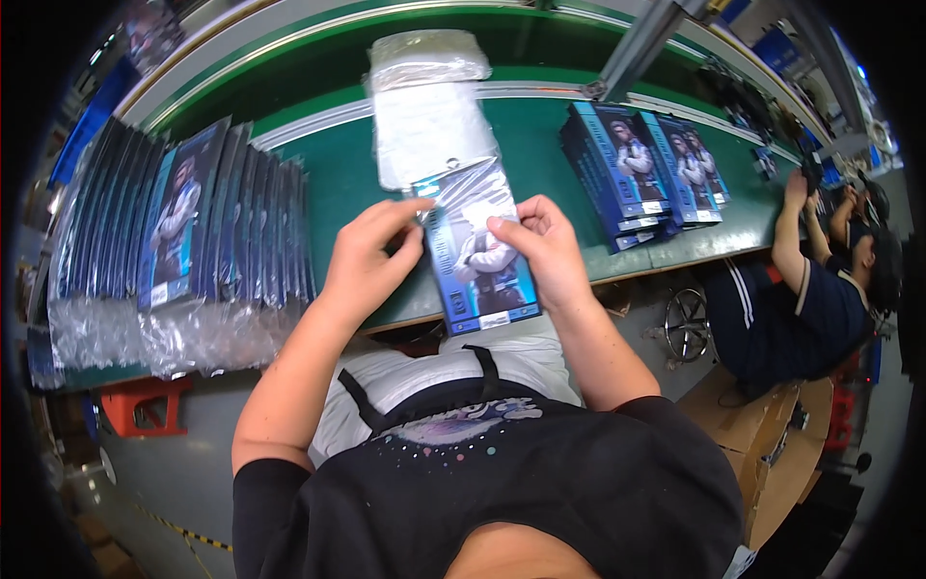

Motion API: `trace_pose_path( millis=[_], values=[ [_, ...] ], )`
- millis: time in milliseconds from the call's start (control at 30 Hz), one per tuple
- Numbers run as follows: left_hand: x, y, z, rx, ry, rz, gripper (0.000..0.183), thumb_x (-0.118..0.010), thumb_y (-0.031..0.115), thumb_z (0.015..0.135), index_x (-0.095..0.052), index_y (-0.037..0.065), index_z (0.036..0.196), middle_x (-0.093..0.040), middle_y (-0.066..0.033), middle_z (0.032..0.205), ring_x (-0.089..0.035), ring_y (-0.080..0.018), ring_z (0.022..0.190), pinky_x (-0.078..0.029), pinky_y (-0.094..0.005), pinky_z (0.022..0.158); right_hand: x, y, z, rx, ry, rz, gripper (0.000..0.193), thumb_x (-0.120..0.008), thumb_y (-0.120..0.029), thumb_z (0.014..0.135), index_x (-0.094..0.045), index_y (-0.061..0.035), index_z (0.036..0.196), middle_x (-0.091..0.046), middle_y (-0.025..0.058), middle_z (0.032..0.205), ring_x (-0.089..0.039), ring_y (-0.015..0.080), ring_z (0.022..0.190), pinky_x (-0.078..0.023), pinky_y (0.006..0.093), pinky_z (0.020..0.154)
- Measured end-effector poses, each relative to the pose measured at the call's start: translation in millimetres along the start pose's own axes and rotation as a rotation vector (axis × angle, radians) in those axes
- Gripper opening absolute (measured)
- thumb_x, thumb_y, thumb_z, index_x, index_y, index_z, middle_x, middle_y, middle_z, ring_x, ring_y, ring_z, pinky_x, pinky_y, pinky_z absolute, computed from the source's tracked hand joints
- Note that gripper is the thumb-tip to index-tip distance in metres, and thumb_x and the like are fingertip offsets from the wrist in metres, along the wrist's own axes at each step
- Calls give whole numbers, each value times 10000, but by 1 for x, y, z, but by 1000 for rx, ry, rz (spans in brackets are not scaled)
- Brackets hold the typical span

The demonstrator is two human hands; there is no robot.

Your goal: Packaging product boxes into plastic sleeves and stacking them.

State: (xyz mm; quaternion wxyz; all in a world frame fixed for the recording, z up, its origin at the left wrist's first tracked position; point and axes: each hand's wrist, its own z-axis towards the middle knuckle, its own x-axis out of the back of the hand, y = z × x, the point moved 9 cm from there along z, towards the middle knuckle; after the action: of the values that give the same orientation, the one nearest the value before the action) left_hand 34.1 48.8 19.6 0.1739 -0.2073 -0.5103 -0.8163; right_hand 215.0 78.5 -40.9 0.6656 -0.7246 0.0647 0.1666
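Note:
A flat blue box (477, 261) with a printed figure on its front lies tilted in front of me, its near end over the table's edge. Clear, shiny plastic film covers its upper part. My right hand (550, 251) grips the box's right edge, thumb flat on the front. At the upper left corner, my left hand (378, 253) is closed in a pinch; what sits between its fingertips is too small to make out. Just beyond the box lies a stack of clear plastic bags (424, 130), its far end folded or bunched.
On the left stands a long row of bagged blue boxes (174, 222), loose film ends toward me. Stacks of unbagged boxes (617, 164) rest at the right on the green table (535, 145). Further right are a seated person (810, 299) and a cardboard carton (762, 434). A red stool (145, 405) stands below left.

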Motion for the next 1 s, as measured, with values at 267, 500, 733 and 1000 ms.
trace_pose_path(
  millis=[267,500,733,1000],
  values=[
    [-31,-46,-25,665,231,-1132,320,-601,159,872,-535,-10,1135,-621,-107,1051,-615,-204,941,-504,-335,823,-28,10,-10,-59,-222,-483,306,-795,-213,723,-611,-2,847,-540,-28,637,-463,45,575,-378,213,499],
    [-14,-39,-12,652,291,-1230,331,-569,173,897,-513,-42,1143,-611,-138,1080,-623,-228,963,-510,-367,847,-52,-34,-29,-5,-496,-382,1011,-824,-107,641,-219,-91,1452,-523,26,822,-501,50,697,-424,200,593],
    [-54,37,-36,508,-284,-1238,415,-526,301,934,-500,-53,1151,-567,-203,1154,-582,-309,1052,-475,-429,916,-43,-138,-68,982,-36,-383,332,-394,141,756,-629,37,966,-600,130,885,-581,165,711,-476,256,656],
    [-57,10,-54,831,-123,-1463,400,-415,364,967,-540,13,1112,-604,-81,1017,-588,-166,889,-497,-331,743,-118,-82,-79,740,-565,-560,209,-587,24,781,-630,-3,984,-624,110,894,-593,226,777,-463,308,683]
  ],
)
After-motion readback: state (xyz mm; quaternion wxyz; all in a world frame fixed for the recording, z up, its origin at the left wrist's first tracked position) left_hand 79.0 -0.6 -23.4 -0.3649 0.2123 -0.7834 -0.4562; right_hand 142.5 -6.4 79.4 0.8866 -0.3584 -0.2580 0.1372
